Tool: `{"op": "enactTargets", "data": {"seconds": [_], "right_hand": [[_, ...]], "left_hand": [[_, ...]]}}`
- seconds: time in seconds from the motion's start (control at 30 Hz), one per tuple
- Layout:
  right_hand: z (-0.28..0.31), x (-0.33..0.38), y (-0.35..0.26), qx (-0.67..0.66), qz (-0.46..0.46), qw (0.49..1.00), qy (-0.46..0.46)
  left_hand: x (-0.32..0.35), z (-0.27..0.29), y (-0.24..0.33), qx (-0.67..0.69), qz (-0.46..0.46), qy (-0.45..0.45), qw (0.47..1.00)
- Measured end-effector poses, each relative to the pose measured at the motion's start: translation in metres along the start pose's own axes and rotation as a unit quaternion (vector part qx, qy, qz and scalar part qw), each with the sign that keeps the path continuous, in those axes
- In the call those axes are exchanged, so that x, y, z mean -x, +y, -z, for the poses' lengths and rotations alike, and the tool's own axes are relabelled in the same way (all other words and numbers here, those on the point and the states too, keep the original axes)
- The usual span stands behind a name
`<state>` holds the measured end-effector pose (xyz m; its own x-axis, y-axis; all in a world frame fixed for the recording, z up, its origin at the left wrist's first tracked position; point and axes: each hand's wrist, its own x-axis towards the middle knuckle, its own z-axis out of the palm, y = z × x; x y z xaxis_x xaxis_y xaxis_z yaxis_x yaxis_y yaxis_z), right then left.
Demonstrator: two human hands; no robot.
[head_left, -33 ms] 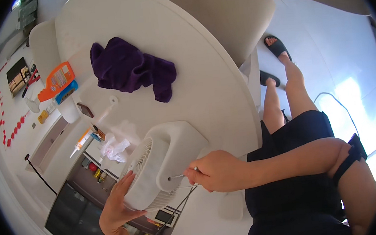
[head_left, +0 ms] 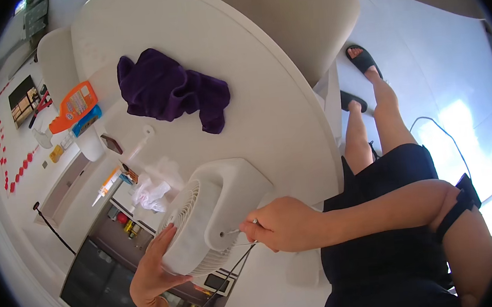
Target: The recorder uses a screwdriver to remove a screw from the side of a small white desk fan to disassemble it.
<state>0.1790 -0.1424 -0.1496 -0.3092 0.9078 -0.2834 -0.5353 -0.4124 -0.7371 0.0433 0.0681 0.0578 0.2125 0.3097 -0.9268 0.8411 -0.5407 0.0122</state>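
Note:
A white desk fan (head_left: 226, 196) stands on the round table (head_left: 252, 94), near its edge. My left hand (head_left: 157, 266) grips the round head from the outer side, fingers on the front grille and thumb underneath. At the pivot on the fan's side, next to a small dark hole, my right hand (head_left: 281, 225) is closed in a pinch on a thin pale rod (head_left: 234, 231). Most of the rod is hidden by the fingers, so its kind does not show. A crumpled dark purple cloth (head_left: 173, 89) lies farther back on the table.
An orange spray bottle (head_left: 75, 107) and a blue pack (head_left: 87, 120) stand at the table's far left side. A crumpled white plastic bag (head_left: 150, 192) lies beyond the fan. Beige chairs (head_left: 293, 21) flank the table. A dark cord (head_left: 227, 278) runs below the fan.

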Motion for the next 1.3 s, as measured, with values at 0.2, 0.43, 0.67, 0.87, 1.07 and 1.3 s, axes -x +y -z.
{"op": "enactTargets", "data": {"seconds": [0.2, 0.43, 0.67, 0.87, 1.07, 1.3], "right_hand": [[-0.004, -0.006, 0.005, 0.023, 0.011, 1.0, -0.005], [-0.015, -0.01, 0.009, 0.041, 0.011, 0.999, 0.02], [-0.023, -0.008, 0.006, 0.104, 0.065, 0.989, 0.084], [-0.033, -0.007, -0.001, 0.183, 0.122, 0.964, 0.146], [-0.024, -0.008, -0.003, 0.284, 0.201, 0.927, 0.142], [-0.028, -0.011, -0.001, 0.223, 0.163, 0.957, 0.089]], "left_hand": [[0.019, -0.036, 0.033, -0.158, -0.023, 0.141, 0.977], [-0.019, -0.087, 0.053, -0.233, -0.05, 0.243, 0.941], [-0.029, -0.098, 0.045, -0.236, -0.071, 0.321, 0.915], [-0.031, -0.102, 0.05, -0.206, -0.079, 0.328, 0.919], [-0.034, -0.103, 0.044, -0.186, -0.095, 0.325, 0.922], [-0.032, -0.102, 0.043, -0.173, -0.096, 0.321, 0.926]]}}
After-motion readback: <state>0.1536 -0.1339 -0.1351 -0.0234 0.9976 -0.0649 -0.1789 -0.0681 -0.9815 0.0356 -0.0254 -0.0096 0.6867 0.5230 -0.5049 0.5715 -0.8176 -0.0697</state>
